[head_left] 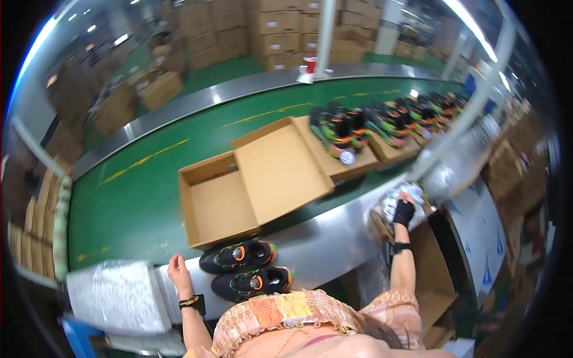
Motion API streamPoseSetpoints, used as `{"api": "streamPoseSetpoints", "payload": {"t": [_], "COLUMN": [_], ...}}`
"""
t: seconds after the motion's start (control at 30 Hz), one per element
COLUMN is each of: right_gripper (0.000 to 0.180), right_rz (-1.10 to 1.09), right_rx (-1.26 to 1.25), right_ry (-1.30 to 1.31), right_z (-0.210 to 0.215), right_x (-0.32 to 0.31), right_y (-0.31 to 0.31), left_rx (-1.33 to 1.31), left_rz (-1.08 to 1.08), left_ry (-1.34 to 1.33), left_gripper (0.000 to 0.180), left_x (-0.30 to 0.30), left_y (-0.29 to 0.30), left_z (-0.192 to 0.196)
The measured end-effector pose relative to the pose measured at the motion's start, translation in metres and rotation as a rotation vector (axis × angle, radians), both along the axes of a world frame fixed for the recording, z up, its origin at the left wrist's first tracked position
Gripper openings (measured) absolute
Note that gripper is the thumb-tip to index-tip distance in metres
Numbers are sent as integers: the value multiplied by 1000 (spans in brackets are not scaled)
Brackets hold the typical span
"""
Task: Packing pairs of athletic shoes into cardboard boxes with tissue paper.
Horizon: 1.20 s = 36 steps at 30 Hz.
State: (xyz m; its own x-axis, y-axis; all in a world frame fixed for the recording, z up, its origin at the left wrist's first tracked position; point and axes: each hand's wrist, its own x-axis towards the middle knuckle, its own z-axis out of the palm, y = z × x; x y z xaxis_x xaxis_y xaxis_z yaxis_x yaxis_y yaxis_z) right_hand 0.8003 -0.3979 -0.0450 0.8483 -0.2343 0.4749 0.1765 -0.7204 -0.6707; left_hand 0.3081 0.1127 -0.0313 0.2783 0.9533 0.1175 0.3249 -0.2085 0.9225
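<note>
My left hand [178,275] is raised over the near metal ledge, fingers loosely bent and apart, with nothing seen in it. Just right of it, a pair of black shoes with orange and green trim lies side by side: a far shoe [239,256] and a near shoe [253,283]. Out to the right, my right hand [404,209], in a black fingerless glove, reaches into a crumpled silvery-white wad [418,200]. Its fingers are bent over the wad; what they pinch is blurred. An open brown shoebox [218,209] with its lid [283,173] folded back sits beyond the shoes.
More shoes [340,131] rest on closed boxes along the green belt [143,149] toward the far right. A stack of clear plastic wrapping [119,295] lies at the left. A slanting pole [459,125] rises beyond my right hand. An open carton [433,268] stands below my right forearm.
</note>
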Motion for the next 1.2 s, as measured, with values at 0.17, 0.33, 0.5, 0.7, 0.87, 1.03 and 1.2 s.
{"api": "streamPoseSetpoints", "payload": {"t": [0.17,0.33,0.5,0.7,0.87,1.03,1.2], "right_gripper": [19,18,19,14,19,20,20], "right_rz": [496,1049,1328,1284,1312,1342,1261], "right_rx": [683,661,512,465,319,282,260], "right_ry": [26,156,313,538,525,520,529], "right_z": [98,109,104,92,77,74,88], "right_x": [-38,-95,-157,-194,-218,-233,-222], "right_y": [138,285,409,483,484,455,417], "left_rx": [-102,-84,-65,413,-277,-249,-144], "left_rz": [144,337,514,696,451,424,511], "left_ry": [-184,-154,-81,471,903,934,963], "left_gripper": [22,24,22,20,82,85,51], "left_x": [-34,-87,-156,-238,-245,-241,-234], "left_y": [-13,7,41,85,93,89,106], "left_z": [13,-3,-16,-42,-27,-15,-25]}}
